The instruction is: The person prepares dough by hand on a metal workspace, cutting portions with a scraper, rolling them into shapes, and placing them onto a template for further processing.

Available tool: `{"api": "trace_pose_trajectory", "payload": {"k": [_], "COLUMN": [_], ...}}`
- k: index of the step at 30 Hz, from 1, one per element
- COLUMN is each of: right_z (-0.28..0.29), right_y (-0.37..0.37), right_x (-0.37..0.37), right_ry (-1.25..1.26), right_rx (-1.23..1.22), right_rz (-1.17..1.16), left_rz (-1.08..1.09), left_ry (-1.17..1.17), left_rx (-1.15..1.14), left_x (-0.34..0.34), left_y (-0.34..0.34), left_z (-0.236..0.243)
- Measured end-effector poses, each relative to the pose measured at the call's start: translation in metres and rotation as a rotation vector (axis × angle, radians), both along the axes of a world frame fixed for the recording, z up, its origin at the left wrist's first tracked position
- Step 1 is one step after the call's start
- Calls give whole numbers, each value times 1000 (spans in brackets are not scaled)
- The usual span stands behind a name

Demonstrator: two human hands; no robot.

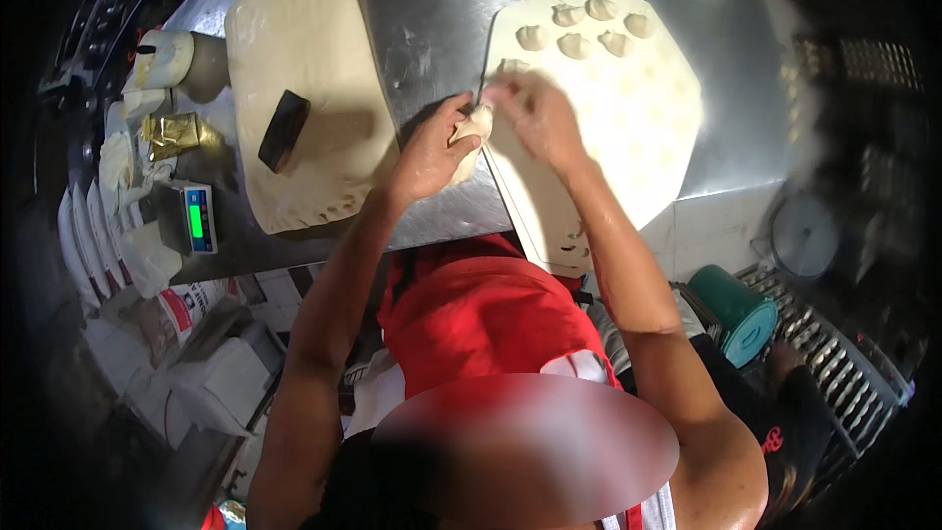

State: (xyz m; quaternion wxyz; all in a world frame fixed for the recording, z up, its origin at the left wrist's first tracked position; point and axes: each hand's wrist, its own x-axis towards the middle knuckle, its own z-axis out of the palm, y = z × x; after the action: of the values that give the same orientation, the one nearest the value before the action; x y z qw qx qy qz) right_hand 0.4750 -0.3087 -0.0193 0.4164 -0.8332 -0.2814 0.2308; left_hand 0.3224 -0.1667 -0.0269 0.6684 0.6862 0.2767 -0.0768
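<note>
Red apron (486, 319), lower centre. Mid-frame, the left hand (424, 159) cups a soft dough piece (477, 125); the right hand (540, 118) curls beside it — blurred, grip unclear. Pleated mounds (574, 45) on a white board (638, 128), upper right; smooth slab (304, 39), upper left — on a steel table (427, 0). Green bin (724, 304), lower right.

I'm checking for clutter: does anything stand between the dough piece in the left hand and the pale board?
Only the right hand, over the left edge of the pale board beside the dough piece; no loose object shows between.

Curled left hand (430, 155) near right hand (542, 118)
</note>
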Motion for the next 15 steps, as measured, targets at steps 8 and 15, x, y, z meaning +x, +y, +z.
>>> {"api": "trace_pose_trajectory", "payload": {"k": [8,15], "right_z": [41,65], "right_y": [-20,-18], "right_x": [-31,-46], "right_ry": [209,121], "right_rx": [60,148], "right_rz": [-45,-215], "left_rz": [-341,-492], "left_ry": [-37,-227], "left_rx": [286,639], "left_x": [2,21], "left_y": [-7,-29], "left_z": [24,50]}}
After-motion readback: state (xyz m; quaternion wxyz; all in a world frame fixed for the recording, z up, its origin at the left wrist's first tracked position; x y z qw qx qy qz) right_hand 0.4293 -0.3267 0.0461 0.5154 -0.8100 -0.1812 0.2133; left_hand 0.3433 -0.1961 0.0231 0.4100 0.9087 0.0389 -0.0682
